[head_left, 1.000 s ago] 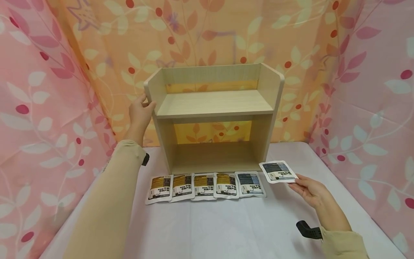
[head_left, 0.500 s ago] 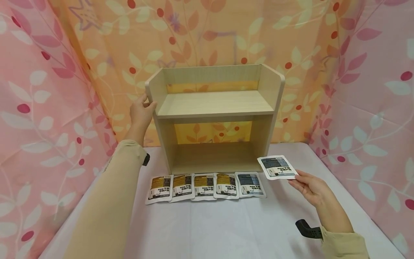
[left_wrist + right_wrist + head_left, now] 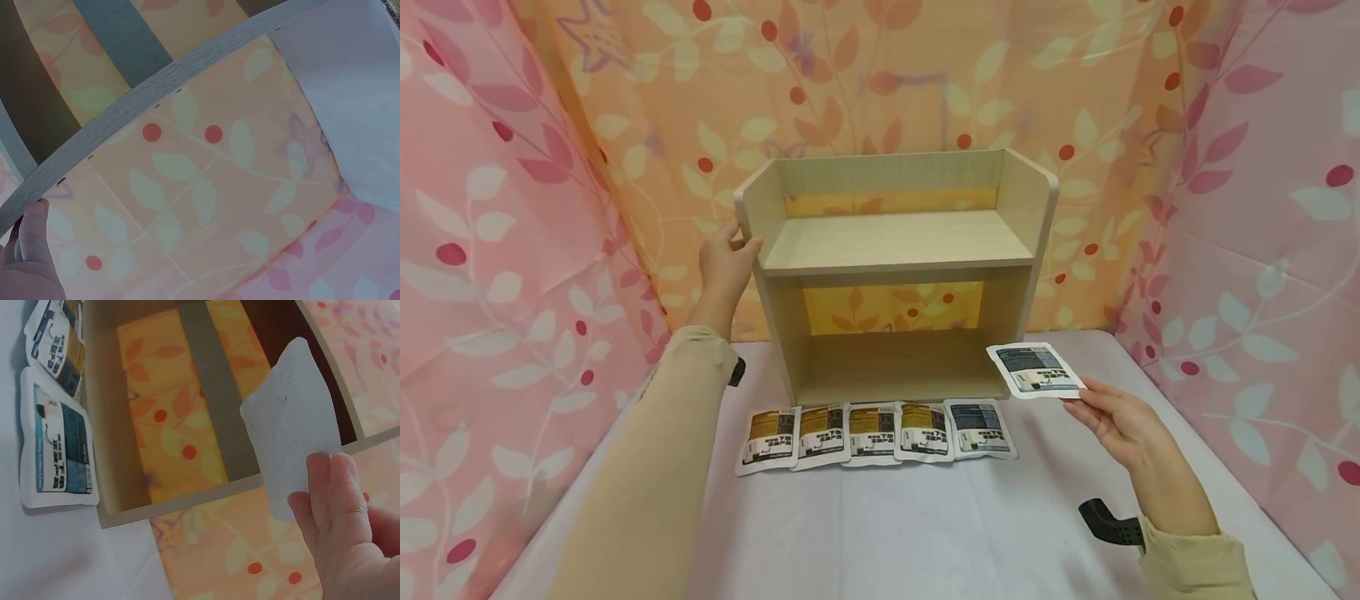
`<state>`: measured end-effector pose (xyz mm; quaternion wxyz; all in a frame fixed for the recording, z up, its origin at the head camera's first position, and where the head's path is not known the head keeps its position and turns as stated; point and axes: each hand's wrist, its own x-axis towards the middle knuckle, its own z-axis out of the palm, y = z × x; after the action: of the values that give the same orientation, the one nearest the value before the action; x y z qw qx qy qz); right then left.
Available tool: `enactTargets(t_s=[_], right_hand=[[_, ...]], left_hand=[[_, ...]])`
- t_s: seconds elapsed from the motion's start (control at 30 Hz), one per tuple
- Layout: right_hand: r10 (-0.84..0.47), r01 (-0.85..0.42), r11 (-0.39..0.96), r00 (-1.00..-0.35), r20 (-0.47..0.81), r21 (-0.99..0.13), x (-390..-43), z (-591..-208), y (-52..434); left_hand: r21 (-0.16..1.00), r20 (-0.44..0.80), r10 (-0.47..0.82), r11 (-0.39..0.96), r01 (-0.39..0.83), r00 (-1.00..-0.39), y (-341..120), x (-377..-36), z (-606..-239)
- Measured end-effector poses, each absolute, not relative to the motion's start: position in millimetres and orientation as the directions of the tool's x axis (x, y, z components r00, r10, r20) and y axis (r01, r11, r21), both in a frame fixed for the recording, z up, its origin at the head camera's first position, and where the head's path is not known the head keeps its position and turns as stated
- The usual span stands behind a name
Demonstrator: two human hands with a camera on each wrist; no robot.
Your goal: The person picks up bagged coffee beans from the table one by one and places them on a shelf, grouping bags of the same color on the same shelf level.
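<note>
A light wooden two-level shelf (image 3: 897, 242) stands at the back of the white table (image 3: 925, 533). My left hand (image 3: 726, 260) grips the front edge of its left side panel (image 3: 125, 112). My right hand (image 3: 1116, 422) pinches a blue-labelled white pouch (image 3: 1034, 370) by its near right edge and holds it above the table, in front of the shelf's lower right corner. The right wrist view shows the pouch's plain white back (image 3: 292, 419) with my fingers (image 3: 334, 494) on it. Several more pouches (image 3: 872, 432) lie in a row in front of the shelf.
Orange and pink leaf-patterned curtains (image 3: 497, 208) close in the table at the back and on both sides. The shelf's lower compartment (image 3: 895, 358) and its upper board hold nothing. The rightmost pouch of the row (image 3: 59, 450) has a blue label.
My right hand has lifted the blue-labelled pouch up and slightly left, toward the shelf's lower right corner. The left hand has stayed on the shelf's side.
</note>
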<state>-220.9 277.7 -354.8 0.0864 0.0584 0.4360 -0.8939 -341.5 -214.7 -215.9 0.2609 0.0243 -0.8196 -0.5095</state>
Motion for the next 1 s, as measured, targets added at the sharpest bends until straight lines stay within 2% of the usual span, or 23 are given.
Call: enactTargets(t_s=[1.0], right_hand=[[-0.164, 0.132, -0.664, -0.986, -0.028, -0.736, -221, -315, 262]], left_hand=[[0.843, 0.404, -0.292, 0.488, 0.229, -0.867, -214, -340, -216]])
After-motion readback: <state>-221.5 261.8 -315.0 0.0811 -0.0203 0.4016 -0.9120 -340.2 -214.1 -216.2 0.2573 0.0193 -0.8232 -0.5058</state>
